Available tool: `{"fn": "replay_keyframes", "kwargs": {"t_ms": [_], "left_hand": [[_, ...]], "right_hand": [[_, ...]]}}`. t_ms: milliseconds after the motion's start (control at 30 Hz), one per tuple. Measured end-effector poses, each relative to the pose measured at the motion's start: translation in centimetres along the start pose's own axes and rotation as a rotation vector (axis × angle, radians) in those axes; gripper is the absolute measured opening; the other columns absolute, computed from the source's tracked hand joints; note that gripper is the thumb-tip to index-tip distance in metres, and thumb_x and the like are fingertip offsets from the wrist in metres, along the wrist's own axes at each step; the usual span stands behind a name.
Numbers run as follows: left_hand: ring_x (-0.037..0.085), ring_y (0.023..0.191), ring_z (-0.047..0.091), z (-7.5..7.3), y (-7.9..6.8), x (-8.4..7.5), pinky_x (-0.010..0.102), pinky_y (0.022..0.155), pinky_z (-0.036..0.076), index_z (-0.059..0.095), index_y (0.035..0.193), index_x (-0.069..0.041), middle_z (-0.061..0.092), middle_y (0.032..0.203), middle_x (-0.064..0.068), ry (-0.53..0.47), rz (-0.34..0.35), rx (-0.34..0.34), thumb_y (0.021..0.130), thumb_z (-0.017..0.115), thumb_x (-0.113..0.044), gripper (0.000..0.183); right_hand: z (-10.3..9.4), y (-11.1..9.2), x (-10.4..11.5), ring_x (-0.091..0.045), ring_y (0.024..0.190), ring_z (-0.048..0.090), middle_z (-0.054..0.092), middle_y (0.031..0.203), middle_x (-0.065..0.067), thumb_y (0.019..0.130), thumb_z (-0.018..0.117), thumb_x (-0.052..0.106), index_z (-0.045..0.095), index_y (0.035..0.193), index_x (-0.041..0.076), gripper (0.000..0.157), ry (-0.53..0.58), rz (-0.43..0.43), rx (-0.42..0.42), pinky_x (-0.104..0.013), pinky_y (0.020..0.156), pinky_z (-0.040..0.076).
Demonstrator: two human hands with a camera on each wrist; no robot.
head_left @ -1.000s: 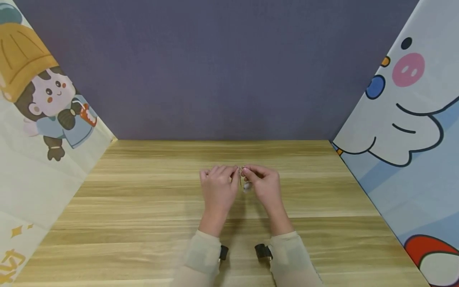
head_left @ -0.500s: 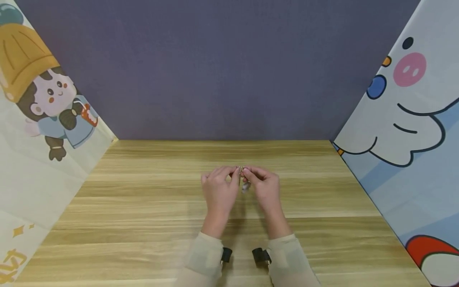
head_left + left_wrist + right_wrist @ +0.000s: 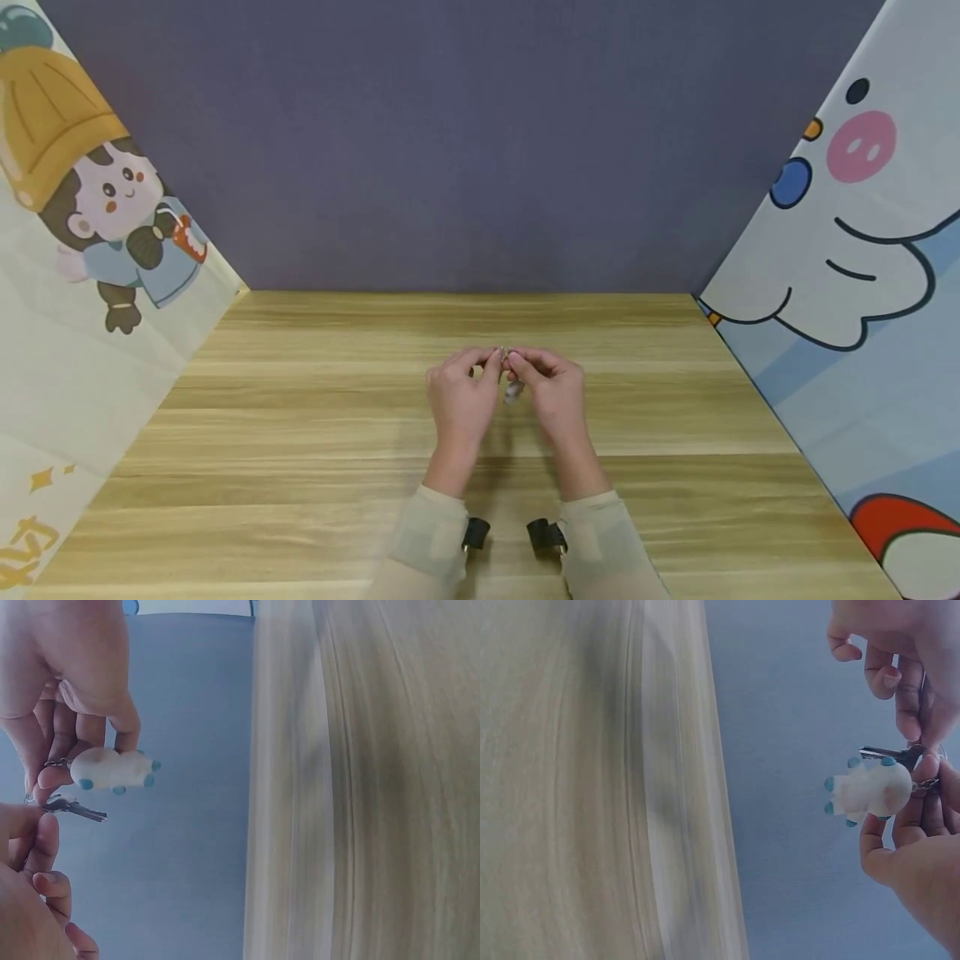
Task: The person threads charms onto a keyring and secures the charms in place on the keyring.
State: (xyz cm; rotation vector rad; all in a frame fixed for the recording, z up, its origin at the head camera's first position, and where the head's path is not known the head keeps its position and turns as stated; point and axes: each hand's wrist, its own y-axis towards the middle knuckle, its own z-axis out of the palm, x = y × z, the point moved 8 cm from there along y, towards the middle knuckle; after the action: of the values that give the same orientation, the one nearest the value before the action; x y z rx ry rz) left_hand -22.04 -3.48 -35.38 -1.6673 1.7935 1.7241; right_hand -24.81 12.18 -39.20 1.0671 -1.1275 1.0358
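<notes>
My left hand [image 3: 459, 404] and right hand [image 3: 558, 400] meet fingertip to fingertip over the table. Between them is a small metal key ring [image 3: 943, 752], mostly hidden by the fingers. Thumb and finger of the left hand pinch at the head of a silver key [image 3: 86, 813], its blade sticking out. The right hand pinches the ring beside a short chain [image 3: 928, 784]. From that chain hangs a white toy charm [image 3: 870, 789] with blue-green tips, just below the right fingers. In the head view the charm is a small pale blur.
A wood-grain table [image 3: 300, 467] lies under both hands. Behind it rises a plain grey-blue wall [image 3: 465, 150]. Cartoon-printed side panels stand at left [image 3: 90, 350] and right [image 3: 810, 283]. Each sleeve carries a black wrist camera [image 3: 476, 533].
The left hand has shifted slightly to the right and turned a little, its outer fingers tucking in. The charm has swung slightly left. The right hand stays nearly in place.
</notes>
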Motion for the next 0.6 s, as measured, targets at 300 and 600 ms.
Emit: {"fn": "replay_keyframes", "kwargs": {"t_ms": [300,600], "left_hand": [[0.019,0.078,0.077,0.3,0.5,0.3,0.043,0.080,0.046,0.084,0.091,-0.011,0.081,0.084,0.000,0.113,0.055,0.060,0.094,0.078,-0.016,0.009],[0.020,0.080,0.079,0.4,0.7,-0.5,0.038,0.069,0.047,0.083,0.098,-0.009,0.083,0.091,0.004,0.218,0.246,0.021,0.095,0.079,-0.013,0.007]], "right_hand": [[0.5,0.2,1.1,-0.012,0.075,0.071,0.080,0.091,-0.015,0.096,0.078,0.007,0.082,0.099,-0.002,0.010,-0.252,-0.096,0.042,-0.022,0.065,0.057],[1.3,0.0,3.5,-0.025,0.078,0.075,0.081,0.093,-0.016,0.098,0.077,0.011,0.083,0.101,0.001,0.012,-0.468,-0.292,0.080,-0.020,0.062,0.055]]}}
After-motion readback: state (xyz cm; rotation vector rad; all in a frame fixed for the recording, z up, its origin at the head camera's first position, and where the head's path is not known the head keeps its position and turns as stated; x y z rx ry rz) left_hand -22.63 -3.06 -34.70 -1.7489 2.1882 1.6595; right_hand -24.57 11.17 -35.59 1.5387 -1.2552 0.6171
